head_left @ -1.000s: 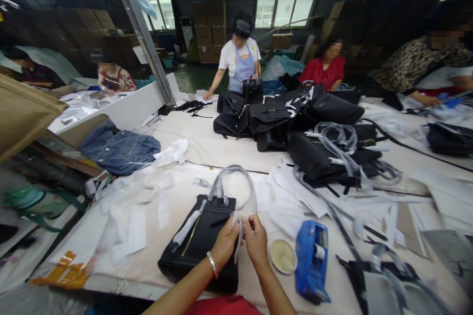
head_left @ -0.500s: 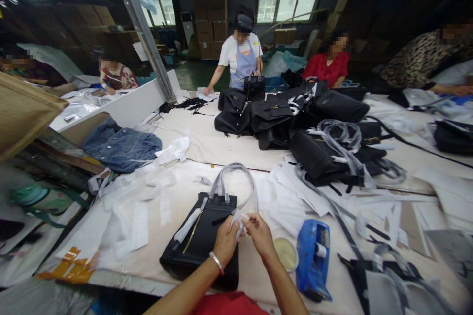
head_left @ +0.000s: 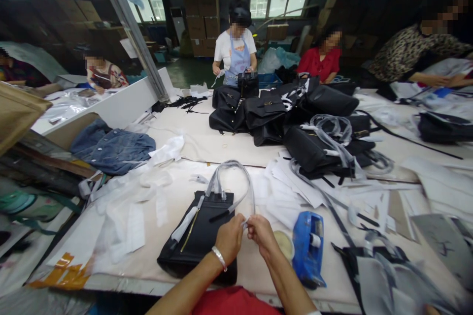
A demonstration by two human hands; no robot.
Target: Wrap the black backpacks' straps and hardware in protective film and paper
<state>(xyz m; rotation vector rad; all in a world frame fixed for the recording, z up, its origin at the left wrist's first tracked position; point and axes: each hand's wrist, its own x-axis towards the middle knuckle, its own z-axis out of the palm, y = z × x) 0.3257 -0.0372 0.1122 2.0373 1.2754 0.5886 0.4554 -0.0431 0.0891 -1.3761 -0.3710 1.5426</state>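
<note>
A black handbag [head_left: 185, 251] with a gold zip lies on the worktable in front of me, its wrapped handles [head_left: 233, 165] looping away from me. Over its right side, my left hand [head_left: 229, 237], with a silver bracelet at the wrist, is closed in a pinch. My right hand [head_left: 260, 234] is pinched close beside it, just right of the bag. A small whitish bit shows between the fingertips, mostly hidden, too small to name. White wrapping [head_left: 185, 224] covers a strip left of the zip.
A blue tape dispenser [head_left: 309, 251] stands right of my hands, by a round yellowish tape roll [head_left: 284, 245]. Black bags [head_left: 268, 110] are heaped farther back. White sheets [head_left: 291, 182] and a denim garment [head_left: 114, 147] lie around. Several people work beyond.
My hands have drawn closer together, and the white piece between them shows much less. The view has shifted slightly. Across the table, a person's hand has lifted from the tabletop with something white.
</note>
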